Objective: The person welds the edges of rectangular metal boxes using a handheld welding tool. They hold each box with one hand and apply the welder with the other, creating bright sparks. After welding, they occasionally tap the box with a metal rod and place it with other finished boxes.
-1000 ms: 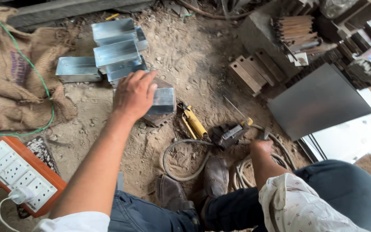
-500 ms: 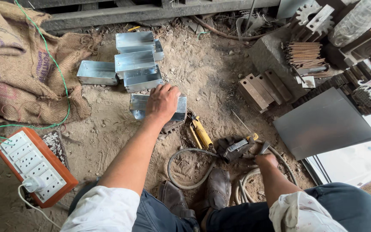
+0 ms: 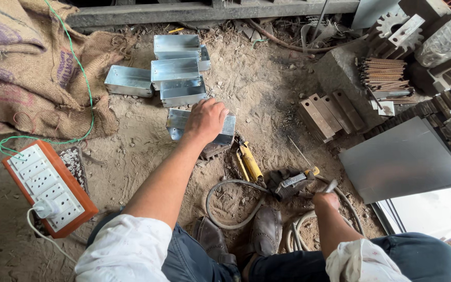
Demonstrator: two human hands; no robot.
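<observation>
My left hand (image 3: 205, 119) rests palm down on a shiny metal box (image 3: 179, 124) lying on the dirt floor, fingers curled over its top edge. Behind it several similar open metal boxes (image 3: 176, 73) lie together. My right hand (image 3: 325, 199) is closed around a thin metal rod-like tool (image 3: 331, 185) near a coiled hose (image 3: 236, 196). A dark tool head (image 3: 291, 182) lies just left of that hand.
A yellow-handled tool (image 3: 249, 161) lies below the box. An orange socket board (image 3: 48, 186) with a plug sits at left by burlap sacks (image 3: 32, 68). A flat metal sheet (image 3: 400, 159), metal bars (image 3: 330, 110) and welding rods (image 3: 382, 73) lie at right.
The view has shifted, so everything sits lower in frame. My left hand stays on the metal box. My right hand stays low near the hose.
</observation>
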